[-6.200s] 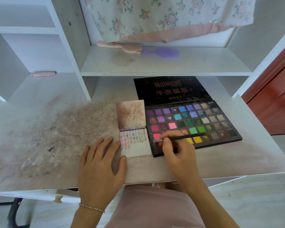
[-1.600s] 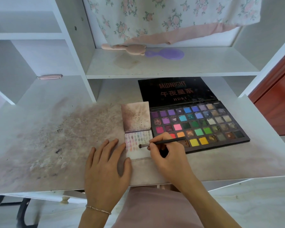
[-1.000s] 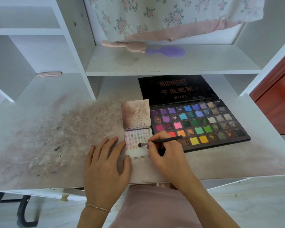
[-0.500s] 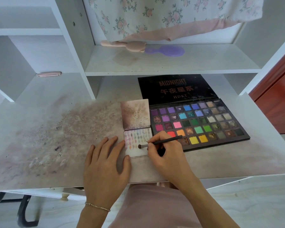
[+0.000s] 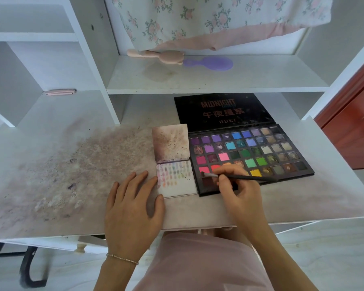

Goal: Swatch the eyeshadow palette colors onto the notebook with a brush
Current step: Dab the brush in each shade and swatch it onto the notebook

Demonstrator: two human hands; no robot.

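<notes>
An open black eyeshadow palette with several rows of coloured pans lies on the desk, its lid flat behind it. To its left lies a small open notebook with rows of colour swatches on the near page. My right hand pinches a thin black brush. The brush tip touches a pan at the palette's near left corner, just below the pink one. My left hand rests flat on the desk, fingertips against the notebook's left edge.
The white desk is smeared with powder stains on its left half. On the shelf above lie a pink brush and a purple brush. A floral cloth hangs at the back. A red door stands at the right.
My right hand has carried the brush rightward, off the notebook page and onto the palette's near left corner. My left hand has stayed beside the notebook.
</notes>
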